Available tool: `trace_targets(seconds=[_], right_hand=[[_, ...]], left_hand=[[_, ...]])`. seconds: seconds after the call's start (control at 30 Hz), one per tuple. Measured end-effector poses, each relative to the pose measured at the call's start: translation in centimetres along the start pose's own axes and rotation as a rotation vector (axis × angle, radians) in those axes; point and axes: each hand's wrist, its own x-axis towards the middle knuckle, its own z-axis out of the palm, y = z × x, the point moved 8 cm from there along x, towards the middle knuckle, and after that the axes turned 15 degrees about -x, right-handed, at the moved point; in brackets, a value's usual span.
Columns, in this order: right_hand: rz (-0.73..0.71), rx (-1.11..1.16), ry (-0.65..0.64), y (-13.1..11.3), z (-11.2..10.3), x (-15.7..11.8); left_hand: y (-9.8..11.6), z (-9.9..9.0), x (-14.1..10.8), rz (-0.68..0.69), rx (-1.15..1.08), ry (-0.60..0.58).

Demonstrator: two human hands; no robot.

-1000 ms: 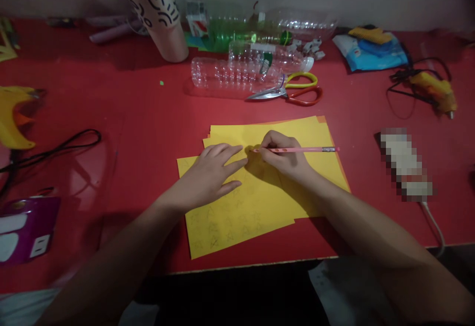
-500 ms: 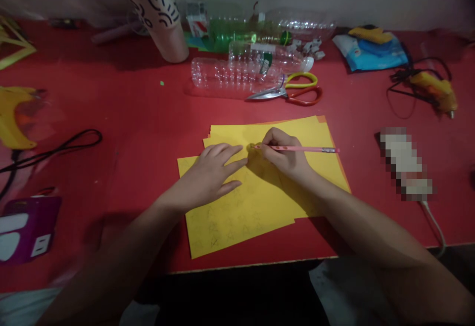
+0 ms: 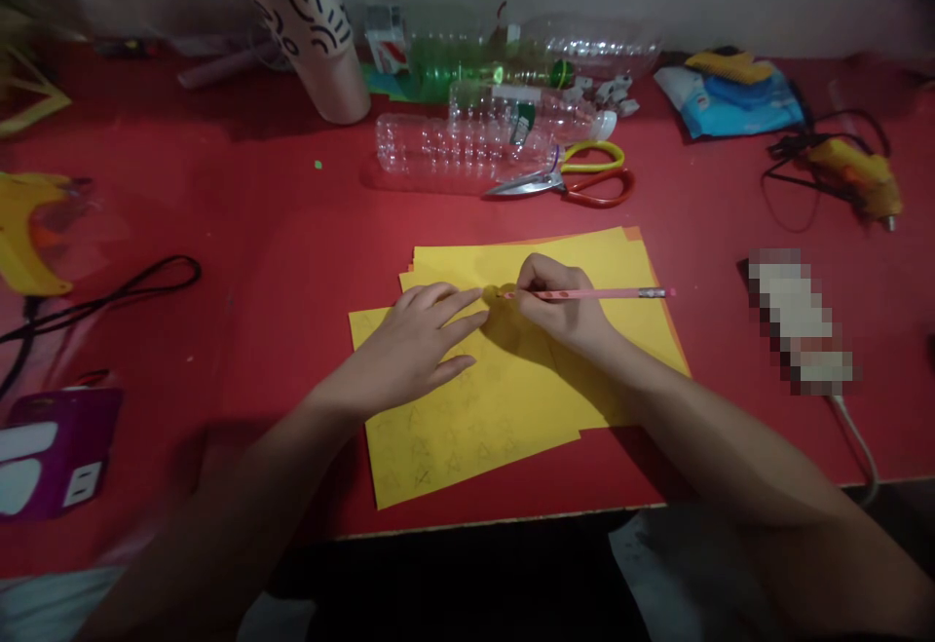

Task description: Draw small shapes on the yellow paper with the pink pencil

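Several yellow paper sheets [image 3: 482, 398] overlap near the front edge of the red table, with an orange sheet showing under their right side. Small pencil-drawn star or triangle shapes cover the lower left of the front sheet. My left hand [image 3: 416, 345] lies flat on the paper, fingers apart and pointing right. My right hand [image 3: 562, 301] grips a pink pencil [image 3: 614, 294] near its point, with the eraser end to the right. The pencil's tip is at the paper, just right of my left fingertips.
Behind the paper lie scissors [image 3: 559, 179] and clear plastic bottles [image 3: 460, 145]. A tall patterned cup [image 3: 321, 38] stands back left. Yellow glue guns are at the left [image 3: 29, 233] and right [image 3: 854, 174]. A blurred-out device [image 3: 796, 316] with a cable lies right.
My right hand and the pencil have shifted very slightly, with the pencil's eraser end a little farther right and lower. My left hand has stayed nearly still.
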Motion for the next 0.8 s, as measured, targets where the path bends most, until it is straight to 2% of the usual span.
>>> trace_targets(seconds=[0.8], right_hand=[[-0.045,0.032,-0.050,-0.33,0.02,-0.12]], left_hand=[[0.11,-0.09,0.06,-0.006,-0.015,-0.013]])
